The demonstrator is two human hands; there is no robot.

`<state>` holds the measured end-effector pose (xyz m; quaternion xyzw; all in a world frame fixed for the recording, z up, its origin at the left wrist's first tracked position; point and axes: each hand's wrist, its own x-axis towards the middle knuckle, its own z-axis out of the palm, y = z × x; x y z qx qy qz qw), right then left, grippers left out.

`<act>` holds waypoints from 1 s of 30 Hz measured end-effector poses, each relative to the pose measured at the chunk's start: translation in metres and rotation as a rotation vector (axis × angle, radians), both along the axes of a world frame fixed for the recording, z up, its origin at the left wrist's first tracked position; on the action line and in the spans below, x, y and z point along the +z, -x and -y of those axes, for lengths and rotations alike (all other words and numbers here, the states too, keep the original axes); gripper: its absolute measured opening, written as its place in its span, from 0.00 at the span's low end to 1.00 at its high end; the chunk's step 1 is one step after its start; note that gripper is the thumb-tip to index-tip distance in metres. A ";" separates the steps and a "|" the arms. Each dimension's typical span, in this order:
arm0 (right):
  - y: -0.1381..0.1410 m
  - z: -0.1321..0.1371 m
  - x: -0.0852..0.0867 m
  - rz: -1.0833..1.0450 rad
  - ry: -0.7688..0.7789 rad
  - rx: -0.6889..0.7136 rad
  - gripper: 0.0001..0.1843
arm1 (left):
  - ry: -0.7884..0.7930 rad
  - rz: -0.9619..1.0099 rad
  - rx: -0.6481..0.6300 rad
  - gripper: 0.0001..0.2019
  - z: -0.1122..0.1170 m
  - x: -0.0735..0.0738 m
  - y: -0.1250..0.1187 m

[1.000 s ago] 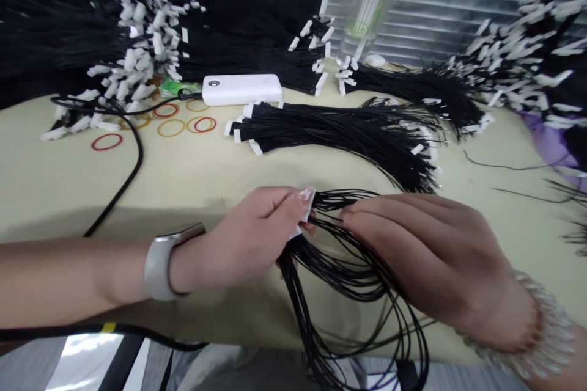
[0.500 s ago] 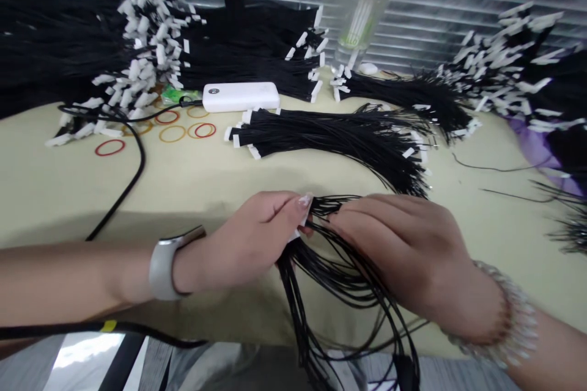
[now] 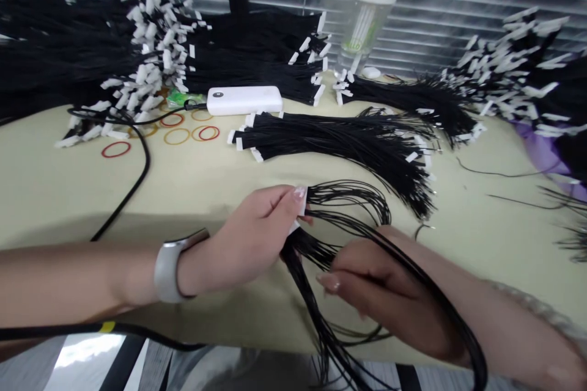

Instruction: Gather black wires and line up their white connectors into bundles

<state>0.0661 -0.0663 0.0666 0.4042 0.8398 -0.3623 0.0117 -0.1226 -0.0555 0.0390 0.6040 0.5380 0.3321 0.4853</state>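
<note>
My left hand (image 3: 257, 229) is closed on the white-connector end of a bundle of thin black wires (image 3: 348, 190), thumb pressed on the white connectors (image 3: 301, 204). From there the wires fan out to the right, some looping and some hanging past the table's front edge. My right hand (image 3: 389, 284) is in among them, fingers curled round a lower strand group just right of the left hand. Other wires lie over its back and wrist. What sits inside its curled fingers is partly hidden.
Behind the hands lies another wire bundle (image 3: 330, 137) with white ends. Farther back are a white power bank (image 3: 245, 100), rubber bands (image 3: 177, 135), a bottle (image 3: 367, 24) and large wire piles (image 3: 59, 55). A thick black cable (image 3: 123, 204) crosses at left.
My right hand has moved down from the top of the bundle, turning with the thumb now lower. The upper wires spread into a visible loop. My left hand keeps its hold.
</note>
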 end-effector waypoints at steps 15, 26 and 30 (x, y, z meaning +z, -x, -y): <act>0.027 0.005 -0.013 -0.203 -0.060 -0.058 0.15 | -0.081 -0.032 -0.013 0.17 0.000 0.000 -0.002; 0.028 0.003 -0.013 -0.147 -0.126 -0.028 0.11 | -0.101 -0.078 -0.045 0.17 0.000 0.001 -0.002; 0.028 0.005 -0.011 -0.117 -0.153 -0.013 0.07 | -0.090 -0.085 -0.050 0.17 0.000 0.002 -0.002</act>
